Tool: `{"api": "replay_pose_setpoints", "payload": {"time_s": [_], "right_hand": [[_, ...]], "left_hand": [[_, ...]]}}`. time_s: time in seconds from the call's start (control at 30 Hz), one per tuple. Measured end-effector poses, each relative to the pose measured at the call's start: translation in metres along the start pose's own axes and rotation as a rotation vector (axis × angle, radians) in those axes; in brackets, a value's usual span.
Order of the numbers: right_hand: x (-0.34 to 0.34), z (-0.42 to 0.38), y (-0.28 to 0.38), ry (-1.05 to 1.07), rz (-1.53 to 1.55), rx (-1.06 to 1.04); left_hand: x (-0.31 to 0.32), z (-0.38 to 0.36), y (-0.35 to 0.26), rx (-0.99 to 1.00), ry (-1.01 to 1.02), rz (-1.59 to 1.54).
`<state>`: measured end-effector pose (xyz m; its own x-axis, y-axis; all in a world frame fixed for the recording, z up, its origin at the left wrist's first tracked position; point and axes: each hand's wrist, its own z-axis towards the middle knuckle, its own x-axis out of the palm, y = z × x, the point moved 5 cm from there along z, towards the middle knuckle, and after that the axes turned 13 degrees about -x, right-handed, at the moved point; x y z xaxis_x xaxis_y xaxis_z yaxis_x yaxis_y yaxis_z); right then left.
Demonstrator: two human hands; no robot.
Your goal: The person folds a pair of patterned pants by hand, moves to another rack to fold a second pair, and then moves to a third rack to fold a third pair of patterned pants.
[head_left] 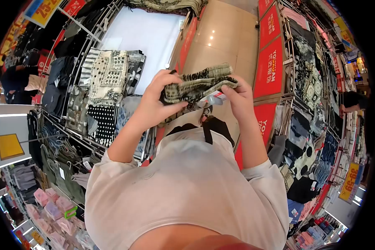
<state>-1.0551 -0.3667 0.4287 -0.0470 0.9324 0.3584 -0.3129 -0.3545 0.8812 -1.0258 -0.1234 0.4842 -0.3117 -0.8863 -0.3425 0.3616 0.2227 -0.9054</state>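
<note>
A folded black and cream patterned cloth is held up in front of my body, above the aisle. My left hand grips its left end, with the fingers behind and the thumb at the lower edge. At the right end, my right hand pinches a layer between thumb and fingers. A small pale tag hangs below the cloth near my right hand. Folded patterned garments lie on the rack to the left, beside a bare white board.
Racks with red sign panels and folded clothes run along the right. A tiled floor lies between the racks. Hanging clothes and pink packs are at lower left. A person stands at far left.
</note>
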Motion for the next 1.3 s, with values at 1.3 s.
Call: {"api": "replay_pose_setpoints", "payload": {"time_s": [1.3], "right_hand": [[-0.315,0.443,0.014,0.754,-0.778,-0.605]], "left_hand": [[0.245,0.452,0.170,-1.050,0.201,-1.323]]}}
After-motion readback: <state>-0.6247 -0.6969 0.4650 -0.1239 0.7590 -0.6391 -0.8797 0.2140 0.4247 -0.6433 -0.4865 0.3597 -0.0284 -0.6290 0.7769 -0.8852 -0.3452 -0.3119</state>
